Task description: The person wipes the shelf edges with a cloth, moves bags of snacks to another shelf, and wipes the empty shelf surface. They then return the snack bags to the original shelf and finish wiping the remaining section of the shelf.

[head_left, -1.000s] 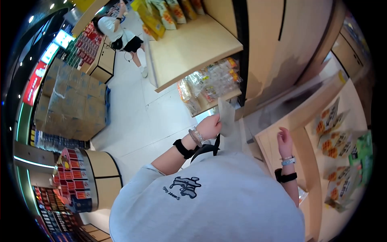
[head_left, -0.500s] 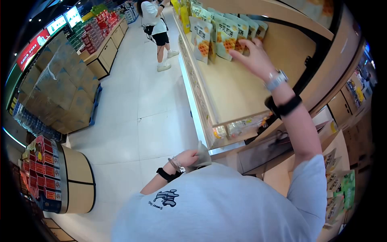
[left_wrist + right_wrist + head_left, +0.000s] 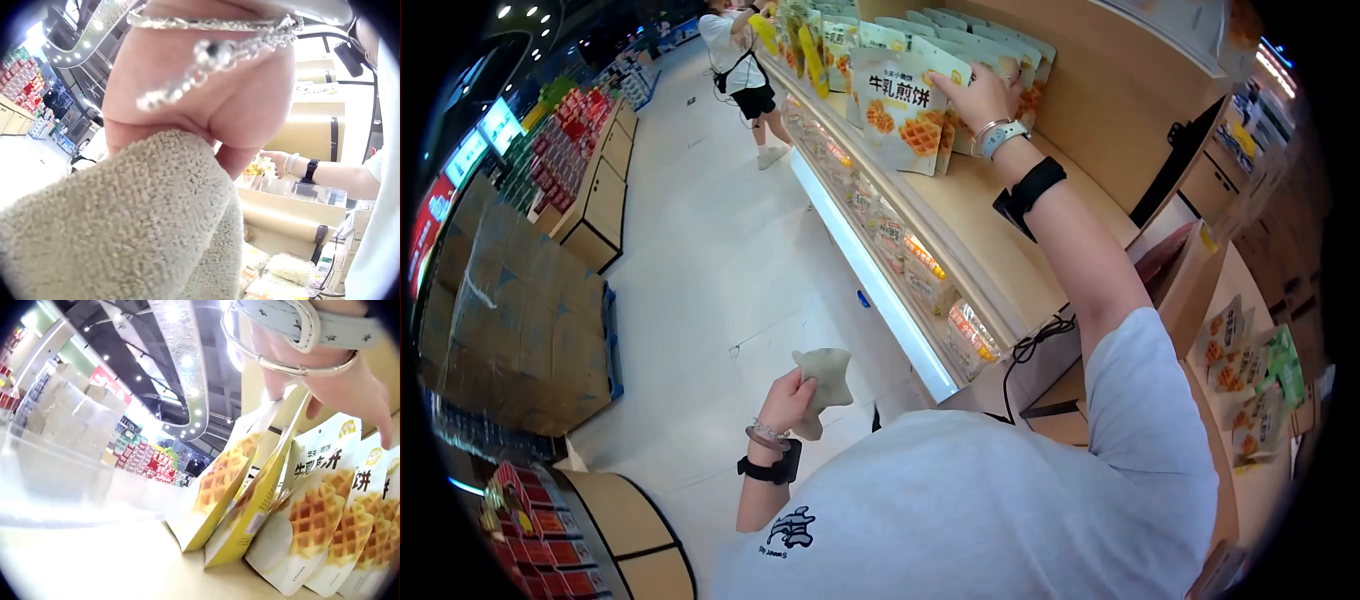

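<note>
The left hand [image 3: 785, 400] pinched a cloth [image 3: 828, 380], its pile nubbly and pale, the fabric drooping in soft folds from thumb and fingers. The right hand's [image 3: 980, 98] grip was spread, thumb and fingers reaching across the top edges of the pouches [image 3: 897, 110]. These were smooth and flat-faced, printed with waffles, and stood close together on the shelf [image 3: 1000, 240]; a narrow wedge of space parted two from the next. The shelf was smooth, pale board with a straight front edge, its surface running on beside the forearm. Below sat glossy packs [image 3: 970, 335]. Beyond the edge, pale floor [image 3: 700, 260] ran wide to film-wrapped, boxy cartons [image 3: 530, 320].
</note>
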The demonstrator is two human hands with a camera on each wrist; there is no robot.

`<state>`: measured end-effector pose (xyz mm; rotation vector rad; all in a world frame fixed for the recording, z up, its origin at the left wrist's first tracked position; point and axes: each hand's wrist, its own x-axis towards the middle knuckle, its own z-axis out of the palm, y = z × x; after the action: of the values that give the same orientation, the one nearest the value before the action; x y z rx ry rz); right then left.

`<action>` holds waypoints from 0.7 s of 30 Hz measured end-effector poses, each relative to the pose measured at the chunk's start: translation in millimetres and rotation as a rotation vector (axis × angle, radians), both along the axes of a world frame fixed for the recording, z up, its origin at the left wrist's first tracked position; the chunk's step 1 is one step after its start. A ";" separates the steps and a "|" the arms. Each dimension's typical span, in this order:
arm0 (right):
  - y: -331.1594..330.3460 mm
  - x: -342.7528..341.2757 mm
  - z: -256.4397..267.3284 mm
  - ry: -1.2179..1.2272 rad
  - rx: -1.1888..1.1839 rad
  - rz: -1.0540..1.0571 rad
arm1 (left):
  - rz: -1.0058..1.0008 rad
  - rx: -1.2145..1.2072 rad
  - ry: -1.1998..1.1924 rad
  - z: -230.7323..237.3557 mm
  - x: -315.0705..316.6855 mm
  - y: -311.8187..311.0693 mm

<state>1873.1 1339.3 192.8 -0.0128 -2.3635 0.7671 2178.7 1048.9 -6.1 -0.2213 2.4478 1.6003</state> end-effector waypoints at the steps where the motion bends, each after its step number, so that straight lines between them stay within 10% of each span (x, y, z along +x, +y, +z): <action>1: 6.3 -16.1 -2.0 -0.053 -0.028 0.053 | -0.004 -0.001 0.015 -8.9 -4.9 -7.3; 4: 23.8 -35.9 -2.9 -0.221 -0.189 0.291 | -0.022 0.034 -0.015 -28.9 -16.1 -20.1; 11: 54.0 -42.0 -0.5 0.077 0.308 -0.151 | -0.112 0.120 -0.105 -61.0 -37.5 -18.6; 21: 97.4 -79.7 -18.9 0.196 0.189 -0.227 | -0.164 0.186 -0.196 -76.5 -78.2 -20.2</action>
<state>1793.4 1436.7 174.0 -0.1186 -2.1908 0.4148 2100.5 1028.7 -82.6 -0.1361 2.1001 1.6385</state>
